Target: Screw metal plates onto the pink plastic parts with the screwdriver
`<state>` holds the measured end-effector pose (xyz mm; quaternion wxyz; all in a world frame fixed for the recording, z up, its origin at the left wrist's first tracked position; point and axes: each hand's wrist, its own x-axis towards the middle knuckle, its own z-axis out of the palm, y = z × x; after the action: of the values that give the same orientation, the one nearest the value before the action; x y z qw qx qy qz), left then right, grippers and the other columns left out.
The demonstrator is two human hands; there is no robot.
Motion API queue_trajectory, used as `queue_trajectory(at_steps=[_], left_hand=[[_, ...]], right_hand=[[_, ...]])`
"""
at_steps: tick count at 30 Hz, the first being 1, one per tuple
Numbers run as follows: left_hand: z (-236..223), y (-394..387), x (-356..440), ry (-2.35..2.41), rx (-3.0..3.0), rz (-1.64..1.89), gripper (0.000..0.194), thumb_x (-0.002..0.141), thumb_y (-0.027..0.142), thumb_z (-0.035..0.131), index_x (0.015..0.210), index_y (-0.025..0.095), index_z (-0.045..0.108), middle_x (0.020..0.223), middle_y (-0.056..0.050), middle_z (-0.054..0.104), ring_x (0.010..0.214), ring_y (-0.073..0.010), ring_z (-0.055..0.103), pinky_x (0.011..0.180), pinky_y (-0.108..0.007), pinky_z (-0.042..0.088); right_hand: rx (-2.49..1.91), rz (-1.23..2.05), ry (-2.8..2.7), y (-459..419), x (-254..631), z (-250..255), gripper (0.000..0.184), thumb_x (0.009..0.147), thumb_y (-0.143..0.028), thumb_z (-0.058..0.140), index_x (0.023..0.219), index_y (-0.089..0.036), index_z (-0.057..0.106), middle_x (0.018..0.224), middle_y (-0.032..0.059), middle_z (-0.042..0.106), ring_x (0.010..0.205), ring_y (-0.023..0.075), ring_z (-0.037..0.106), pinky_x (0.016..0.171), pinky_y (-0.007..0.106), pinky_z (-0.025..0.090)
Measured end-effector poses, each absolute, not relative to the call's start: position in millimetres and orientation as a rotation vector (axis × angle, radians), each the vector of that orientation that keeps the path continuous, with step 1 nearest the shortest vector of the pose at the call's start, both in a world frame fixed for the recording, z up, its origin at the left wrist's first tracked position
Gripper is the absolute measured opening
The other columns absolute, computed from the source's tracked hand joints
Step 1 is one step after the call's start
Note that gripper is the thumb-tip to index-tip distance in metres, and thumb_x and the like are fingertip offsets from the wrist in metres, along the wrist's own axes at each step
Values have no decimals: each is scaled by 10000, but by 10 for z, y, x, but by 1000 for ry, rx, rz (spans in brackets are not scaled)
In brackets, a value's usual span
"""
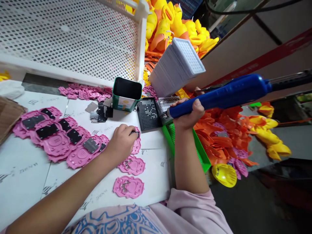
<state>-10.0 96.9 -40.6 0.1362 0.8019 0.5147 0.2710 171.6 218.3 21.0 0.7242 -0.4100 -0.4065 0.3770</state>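
Note:
My right hand (191, 115) is wrapped round a blue electric screwdriver (219, 96), its tip over the edge between a black perforated tray (148, 125) of small screws and a light tray (168, 101). My left hand (123, 143) is closed, fingertips pinching a small dark plate (134, 132) at the farthest pink plastic piece (136, 146) of a short column. Part of that piece is hidden by the hand. Nearer me lie two more pink pieces, a middle one (133, 165) and a front one (129, 187), both with small metal parts on them.
Pink pieces bearing dark plates (57, 144) overlap on the left. Loose plates (98, 113) lie beside a green tin (126, 100). A white crate (73, 39), stacked white trays (175, 65), a green basket (202, 156), orange parts (214, 139) and yellow toys (168, 29) surround the table.

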Motion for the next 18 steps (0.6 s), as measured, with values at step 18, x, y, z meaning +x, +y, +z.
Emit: queue_trajectory(at_steps=[18], left_hand=[[-454, 983, -135, 1418, 2228, 869, 176, 844, 83, 526, 850, 134, 694, 989, -93, 666, 825, -206, 460, 771, -365, 453]], right_hand=[[-819, 803, -1042, 1946, 1739, 415, 317, 717, -502, 438, 892, -296, 605, 532, -79, 557, 417, 111, 518, 441, 252, 446]])
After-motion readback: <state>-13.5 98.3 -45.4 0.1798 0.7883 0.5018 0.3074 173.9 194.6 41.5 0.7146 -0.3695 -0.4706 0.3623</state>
